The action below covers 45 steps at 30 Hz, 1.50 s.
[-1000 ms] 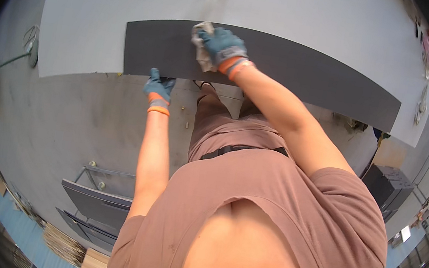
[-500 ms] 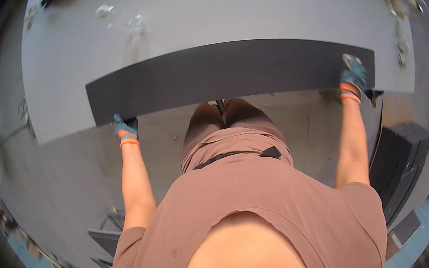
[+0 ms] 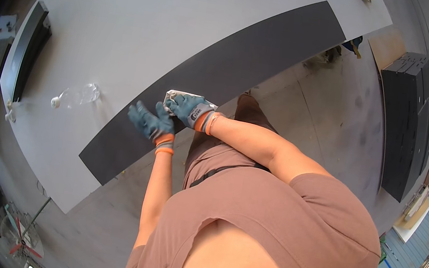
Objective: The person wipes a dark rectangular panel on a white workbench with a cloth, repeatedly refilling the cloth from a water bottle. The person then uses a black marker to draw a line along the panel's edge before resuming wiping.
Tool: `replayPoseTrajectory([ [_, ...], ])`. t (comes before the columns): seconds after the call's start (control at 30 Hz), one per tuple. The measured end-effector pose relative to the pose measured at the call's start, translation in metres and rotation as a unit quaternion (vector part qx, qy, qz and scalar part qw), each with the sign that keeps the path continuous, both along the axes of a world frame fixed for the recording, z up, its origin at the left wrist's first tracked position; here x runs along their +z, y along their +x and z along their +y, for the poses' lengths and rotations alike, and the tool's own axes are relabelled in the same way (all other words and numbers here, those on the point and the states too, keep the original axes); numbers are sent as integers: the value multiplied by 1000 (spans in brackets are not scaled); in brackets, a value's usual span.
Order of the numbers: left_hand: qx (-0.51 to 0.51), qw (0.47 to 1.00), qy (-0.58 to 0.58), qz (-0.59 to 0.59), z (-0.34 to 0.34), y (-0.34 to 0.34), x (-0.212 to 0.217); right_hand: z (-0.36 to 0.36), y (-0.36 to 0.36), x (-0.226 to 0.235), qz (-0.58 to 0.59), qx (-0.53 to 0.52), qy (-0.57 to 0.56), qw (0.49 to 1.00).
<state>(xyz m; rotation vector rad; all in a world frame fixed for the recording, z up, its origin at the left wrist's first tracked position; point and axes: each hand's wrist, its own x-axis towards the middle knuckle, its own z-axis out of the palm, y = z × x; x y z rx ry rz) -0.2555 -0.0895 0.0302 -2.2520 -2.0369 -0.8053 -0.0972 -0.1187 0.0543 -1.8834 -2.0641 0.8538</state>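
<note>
A long dark grey panel (image 3: pixel 237 54) lies along the near edge of a light grey worktable (image 3: pixel 147 24). Over the panel's left half, my gloved right hand (image 3: pixel 187 109) is closed on a white cloth (image 3: pixel 176 95) and presses it to the surface. Just left of it, my left hand (image 3: pixel 152 122) has its gloved fingers spread, with nothing in them. It is over the panel; whether it touches the surface I cannot tell. Both gloves are blue-grey with orange cuffs.
A clear plastic bottle (image 3: pixel 78 96) lies on the table to the left. Dark panels (image 3: pixel 33 46) stand at the table's far left edge. Stacked dark boards (image 3: pixel 407 124) rise from the floor at right. A fan with red blades (image 3: pixel 23 244) is at lower left.
My right hand has come from the panel's right end to its left half with the cloth. My left hand has left the panel's left end and moved inward, fingers spread. The view has turned.
</note>
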Motion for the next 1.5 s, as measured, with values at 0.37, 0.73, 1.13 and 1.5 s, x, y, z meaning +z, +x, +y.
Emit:
replayPoseTrajectory([
  [0.37, 33, 995, -11, 92, 17, 64, -29, 9, 335, -48, -205, -258, 82, 941],
  [0.73, 257, 948, -66, 174, 18, 111, -22, 1, 718, -3, -209, -573, 30, 792],
  [1.13, 79, 995, -49, -34, 203, 448, -31, 159, 707, 72, -292, -328, -156, 885],
  [1.5, 63, 998, 14, 25, 217, 468, -45, 450, 842, -94, -222, -221, 284, 906],
])
